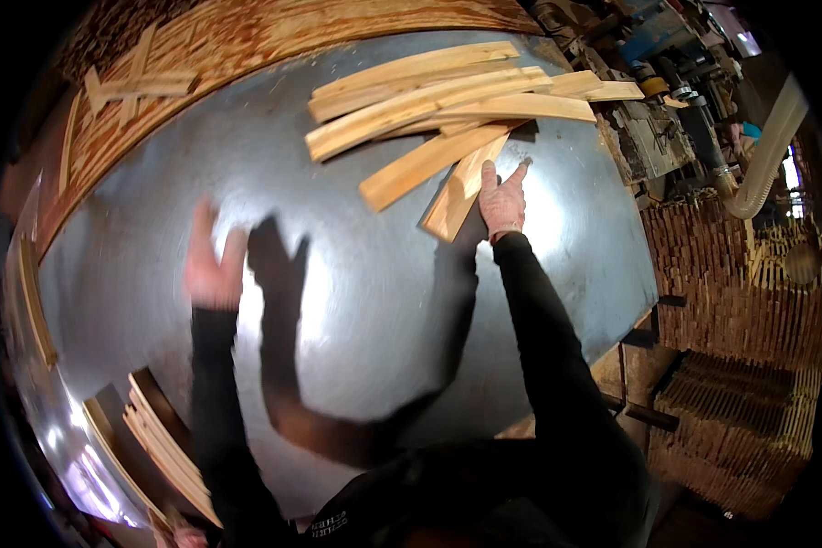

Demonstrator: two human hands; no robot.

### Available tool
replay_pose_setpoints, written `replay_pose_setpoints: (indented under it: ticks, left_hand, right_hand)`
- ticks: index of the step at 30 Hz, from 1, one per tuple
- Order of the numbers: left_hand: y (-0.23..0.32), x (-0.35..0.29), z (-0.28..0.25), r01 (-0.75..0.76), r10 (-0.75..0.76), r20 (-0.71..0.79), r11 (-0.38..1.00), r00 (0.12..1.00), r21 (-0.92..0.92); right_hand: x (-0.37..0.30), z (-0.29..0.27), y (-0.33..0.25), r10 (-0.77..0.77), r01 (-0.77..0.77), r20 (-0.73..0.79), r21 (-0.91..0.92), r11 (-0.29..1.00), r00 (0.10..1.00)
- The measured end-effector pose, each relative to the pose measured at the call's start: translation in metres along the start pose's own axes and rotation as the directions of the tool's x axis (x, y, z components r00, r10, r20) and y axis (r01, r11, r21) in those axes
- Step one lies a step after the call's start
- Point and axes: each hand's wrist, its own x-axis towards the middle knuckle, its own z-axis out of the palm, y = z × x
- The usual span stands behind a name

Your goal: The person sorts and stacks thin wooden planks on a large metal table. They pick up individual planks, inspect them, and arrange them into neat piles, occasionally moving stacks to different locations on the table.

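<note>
My left hand (215, 265) hovers over the left part of the metal tabletop (365, 274), smeared a little by motion. Its fingers are apart and it holds nothing. My right hand (504, 203), in what looks like a pale glove, reaches to the near end of a pile of wooden slats. Two of its fingers are stretched apart beside a short slat (466, 192), the nearest of the pile; whether they touch it I cannot tell. Beyond lie several more pale slats (429, 105), overlapping and fanned out, some slightly curved.
Several slats (164, 447) stand at the lower left. Loose strips (142, 87) lie on a wood-grained board (247, 41) at the far left. Machinery (667, 91) with a ribbed hose (765, 164) is at the far right, above stacked wood strips (721, 283).
</note>
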Motion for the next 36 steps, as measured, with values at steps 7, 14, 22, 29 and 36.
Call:
replay_pose_setpoints:
  ticks: [7,14,22,29,36]
  left_hand:
    - [0.079,0.287,0.212,-0.206,0.185,0.102,0.731,0.977,0.651]
    - [0.125,0.241,0.271,-0.183,-0.066,0.651,0.934,0.756,0.307]
    - [0.149,-0.003,0.155,0.597,-0.69,0.436,0.721,0.578,0.351]
    - [0.1,-0.244,0.023,0.738,-0.777,0.402,0.117,0.485,-0.665]
    - [0.045,-0.298,-0.083,0.668,-0.873,0.171,0.21,0.457,-0.714]
  right_hand:
    - [0.097,0.048,-0.02,0.037,0.03,-0.132,0.472,0.881,0.991]
    - [0.125,0.054,-0.04,-0.048,0.124,-0.123,0.744,0.657,0.991]
    - [-0.001,0.041,-0.053,-0.443,0.285,0.276,0.465,0.838,0.853]
    - [-0.245,-0.009,-0.042,-0.649,0.43,0.529,0.488,0.76,0.547]
    - [-0.375,-0.117,0.064,-0.506,0.772,0.839,0.184,0.608,0.199]
